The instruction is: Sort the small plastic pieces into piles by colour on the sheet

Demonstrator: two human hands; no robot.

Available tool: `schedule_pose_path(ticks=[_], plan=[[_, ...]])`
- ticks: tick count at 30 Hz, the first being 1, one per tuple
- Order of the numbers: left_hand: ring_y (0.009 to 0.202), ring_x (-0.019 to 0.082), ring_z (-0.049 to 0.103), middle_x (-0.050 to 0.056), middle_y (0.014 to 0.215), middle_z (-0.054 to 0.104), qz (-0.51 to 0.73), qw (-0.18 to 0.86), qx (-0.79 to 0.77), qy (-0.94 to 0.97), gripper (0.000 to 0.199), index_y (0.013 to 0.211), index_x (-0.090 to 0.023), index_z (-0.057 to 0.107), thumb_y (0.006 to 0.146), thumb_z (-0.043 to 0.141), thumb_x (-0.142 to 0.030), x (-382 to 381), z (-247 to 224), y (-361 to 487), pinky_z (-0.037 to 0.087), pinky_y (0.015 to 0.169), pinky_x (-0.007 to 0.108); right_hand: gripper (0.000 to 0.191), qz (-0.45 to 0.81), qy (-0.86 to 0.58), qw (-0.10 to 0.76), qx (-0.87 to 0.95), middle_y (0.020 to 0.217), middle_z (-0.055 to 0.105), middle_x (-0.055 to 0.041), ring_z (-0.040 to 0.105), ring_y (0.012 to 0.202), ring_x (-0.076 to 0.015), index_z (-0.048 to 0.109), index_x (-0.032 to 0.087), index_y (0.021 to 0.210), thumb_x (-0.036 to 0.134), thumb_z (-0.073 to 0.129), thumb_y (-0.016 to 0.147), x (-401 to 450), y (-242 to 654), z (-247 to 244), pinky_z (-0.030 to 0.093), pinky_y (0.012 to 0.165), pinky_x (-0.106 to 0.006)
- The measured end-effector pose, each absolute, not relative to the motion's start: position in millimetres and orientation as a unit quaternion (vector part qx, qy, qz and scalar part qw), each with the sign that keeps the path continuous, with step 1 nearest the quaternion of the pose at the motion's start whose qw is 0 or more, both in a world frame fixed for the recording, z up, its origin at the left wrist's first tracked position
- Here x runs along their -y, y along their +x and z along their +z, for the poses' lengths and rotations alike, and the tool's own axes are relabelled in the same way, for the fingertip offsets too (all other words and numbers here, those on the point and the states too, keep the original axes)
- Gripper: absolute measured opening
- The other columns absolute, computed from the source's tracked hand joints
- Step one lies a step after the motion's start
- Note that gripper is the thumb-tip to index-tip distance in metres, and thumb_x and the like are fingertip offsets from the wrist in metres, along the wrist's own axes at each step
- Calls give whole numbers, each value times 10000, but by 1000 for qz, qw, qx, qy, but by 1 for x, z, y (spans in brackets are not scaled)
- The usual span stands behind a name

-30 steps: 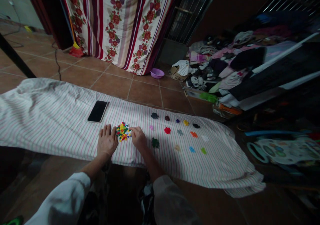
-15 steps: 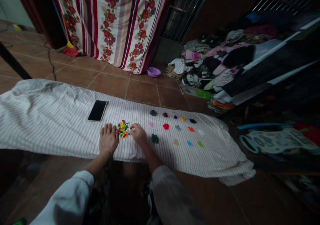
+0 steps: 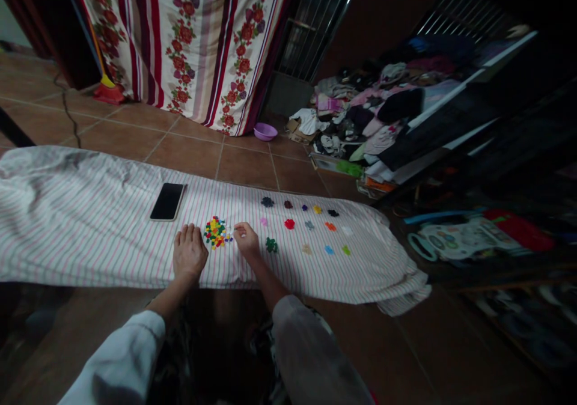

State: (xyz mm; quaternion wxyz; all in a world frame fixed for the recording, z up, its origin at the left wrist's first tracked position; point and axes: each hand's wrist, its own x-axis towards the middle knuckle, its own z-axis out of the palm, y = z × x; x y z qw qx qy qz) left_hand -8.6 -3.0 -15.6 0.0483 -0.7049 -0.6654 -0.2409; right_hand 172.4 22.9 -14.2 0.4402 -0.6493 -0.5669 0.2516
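A mixed pile of small coloured pieces, yellow, green, red, blue and white, lies on a striped cloth. My left hand rests flat just left of the pile, palm down with its fingers stretched out. On the pile's right side, my right hand has thumb and fingers pinched together. Whatever is between its fingertips is too small to name. Nearest to it on the right is a dark green heap. Farther right lie small single-colour heaps, among them a red heap and an orange heap.
A dark-screened phone lies on the cloth beyond my left hand. Across the tiled floor are a purple bowl, a red broom and a floral curtain. Piled clothes stand at the back right.
My right hand has drawn slightly right, away from the mixed pile, with its fingers still pinched. My left hand stays flat beside the pile. The whole view has shifted a little.
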Motion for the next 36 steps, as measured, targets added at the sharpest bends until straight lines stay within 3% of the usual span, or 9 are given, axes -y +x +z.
schedule_pose_path(ticks=[10, 18, 25, 36], plan=[[1318, 313, 467, 219, 1342, 571, -246, 34, 657, -712, 455, 1228, -32, 586, 880, 342, -195, 5, -12, -11, 330, 1107, 467, 243, 114, -656, 484, 568, 833, 663, -47, 599, 734, -159, 721, 202, 906, 282, 509, 819, 22, 232, 1, 504, 735, -279], [1404, 353, 361, 244, 1456, 447, -178, 19, 656, -734, 588, 1363, 15, 482, 912, 303, -317, 20, -10, -10, 264, 1152, 510, 238, 96, -685, 502, 519, 824, 701, -68, 637, 797, -203, 729, 198, 834, 285, 518, 768, 48, 281, -15, 524, 770, -336], [1450, 354, 261, 238, 1521, 331, -108, 18, 628, -771, 624, 1417, -46, 437, 929, 338, -423, 43, -13, -17, 221, 1170, 531, 249, 76, -709, 469, 521, 812, 721, -54, 643, 809, -196, 722, 207, 784, 200, 481, 723, 44, 281, -25, 525, 796, -327], [1475, 357, 184, 261, 1546, 252, -9, -47, 629, -776, 729, 1460, -22, 338, 923, 317, -514, 45, -6, -16, 186, 1164, 556, 319, 128, -706, 450, 533, 903, 732, -48, 655, 876, -193, 734, 208, 884, 192, 449, 741, 43, 282, -16, 518, 893, -363]])
